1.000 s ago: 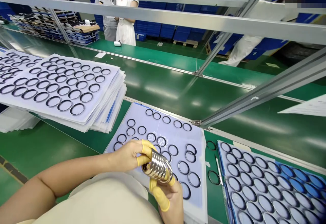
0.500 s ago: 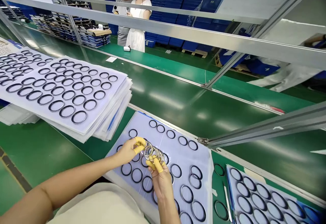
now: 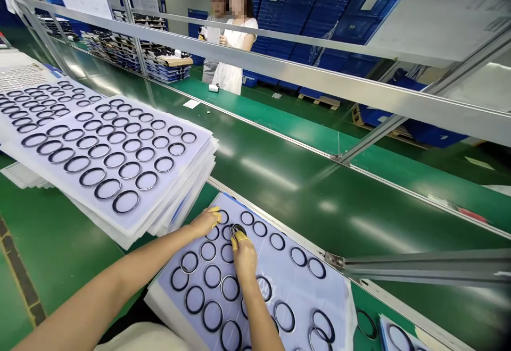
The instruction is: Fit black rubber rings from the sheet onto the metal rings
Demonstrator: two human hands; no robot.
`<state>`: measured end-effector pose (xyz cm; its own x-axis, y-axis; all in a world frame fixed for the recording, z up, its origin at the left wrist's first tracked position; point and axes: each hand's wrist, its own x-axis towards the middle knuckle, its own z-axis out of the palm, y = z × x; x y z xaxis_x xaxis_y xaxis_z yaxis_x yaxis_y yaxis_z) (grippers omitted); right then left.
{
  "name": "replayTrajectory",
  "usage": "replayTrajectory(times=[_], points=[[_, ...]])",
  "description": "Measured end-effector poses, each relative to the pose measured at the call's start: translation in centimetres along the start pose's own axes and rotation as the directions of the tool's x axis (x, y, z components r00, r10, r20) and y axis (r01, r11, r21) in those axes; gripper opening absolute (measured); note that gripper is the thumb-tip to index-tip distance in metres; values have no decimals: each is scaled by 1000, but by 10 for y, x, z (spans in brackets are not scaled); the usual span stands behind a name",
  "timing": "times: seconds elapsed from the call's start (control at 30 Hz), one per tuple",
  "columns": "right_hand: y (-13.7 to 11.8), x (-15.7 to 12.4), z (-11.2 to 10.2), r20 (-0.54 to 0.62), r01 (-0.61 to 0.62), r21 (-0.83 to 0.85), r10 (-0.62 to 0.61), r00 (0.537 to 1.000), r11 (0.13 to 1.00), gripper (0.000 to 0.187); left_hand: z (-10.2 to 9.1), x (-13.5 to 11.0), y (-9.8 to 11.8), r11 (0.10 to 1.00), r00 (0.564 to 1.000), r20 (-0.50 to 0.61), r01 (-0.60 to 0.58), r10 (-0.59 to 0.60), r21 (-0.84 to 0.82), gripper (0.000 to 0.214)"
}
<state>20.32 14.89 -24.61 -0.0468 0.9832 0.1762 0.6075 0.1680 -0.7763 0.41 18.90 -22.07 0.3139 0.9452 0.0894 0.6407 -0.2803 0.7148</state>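
Observation:
My left hand (image 3: 205, 222), with yellow finger cots on its fingertips, is closed at the left edge of a dark ring (image 3: 227, 216) near the sheet's far left corner. My right hand (image 3: 244, 255), also in yellow finger cots, grips a small bunch of metal rings (image 3: 238, 228) just above the sheet, its fingers partly hiding them. Beneath both hands lies a pale film-like sheet (image 3: 295, 287) on a stack. Loose black-and-silver rings (image 3: 212, 316) are spread over it in rough rows, and two overlap at the lower right (image 3: 323, 325).
To the left, a thick stack of white sheets (image 3: 191, 181) carries many rings. Another ring-covered stack (image 3: 393, 335) stands at the lower right. A metal rail (image 3: 279, 66) crosses ahead above a green bench (image 3: 255, 154). Beyond it, two people (image 3: 231, 42) stand.
My right hand has moved away from me with the rings, toward the sheet's far left part. The left hand has parted from the bunch and reached a single ring. The view has shifted.

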Motion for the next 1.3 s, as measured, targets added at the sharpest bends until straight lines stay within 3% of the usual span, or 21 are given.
replayTrajectory(times=[0.13,0.27,0.47,0.63,0.87,0.97,1.1,1.3], points=[[26,-15,-10,-27,58,-166,-63,998,984,36,9,-8,-3,992,998,30,-63,60,113,26],[43,-28,-27,-23,116,-270,-127,992,956,33,21,-10,9,973,987,80,-149,137,176,23],[69,-44,-60,-121,80,-394,-138,983,916,40,55,-2,33,929,953,176,-283,246,236,24],[83,-61,-75,-98,89,-442,-146,984,893,43,79,4,46,903,931,234,-338,280,265,19],[92,-74,-100,-190,-22,-525,-92,977,851,42,83,2,61,872,912,269,-385,309,304,17],[101,-82,-113,-262,-104,-576,-63,963,810,45,98,7,80,840,880,305,-451,363,301,23],[112,-95,-124,-215,-83,-630,-71,974,772,46,121,15,98,797,828,370,-532,420,285,19],[134,-96,-148,-296,-181,-673,-37,955,717,50,115,15,90,808,851,379,-490,363,327,17]])
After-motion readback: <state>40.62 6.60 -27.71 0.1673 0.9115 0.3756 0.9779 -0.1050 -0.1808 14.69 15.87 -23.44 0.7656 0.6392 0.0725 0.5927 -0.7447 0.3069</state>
